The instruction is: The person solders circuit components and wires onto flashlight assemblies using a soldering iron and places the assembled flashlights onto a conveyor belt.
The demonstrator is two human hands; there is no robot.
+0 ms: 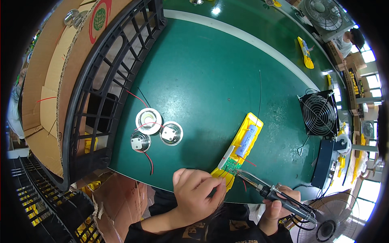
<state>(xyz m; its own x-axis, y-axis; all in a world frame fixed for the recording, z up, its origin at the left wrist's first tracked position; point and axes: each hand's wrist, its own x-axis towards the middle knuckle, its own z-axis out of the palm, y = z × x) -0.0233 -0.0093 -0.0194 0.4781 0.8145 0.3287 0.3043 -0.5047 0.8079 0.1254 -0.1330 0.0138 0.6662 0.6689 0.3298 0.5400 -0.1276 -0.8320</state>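
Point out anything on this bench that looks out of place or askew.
Nothing looks damaged or spilled. Only loose ends: three round metal parts lie in a cluster with red wires trailing, and the yellow housing sits diagonally at the table edge.

green bench [202,73] with three round lamp parts [156,131], yellow housing [243,141], black fan [319,112]

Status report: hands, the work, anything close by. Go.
Left hand pinching at yellow housing by its green board. Right hand grips soldering iron, tip at board. Three round lamp parts left, apart.
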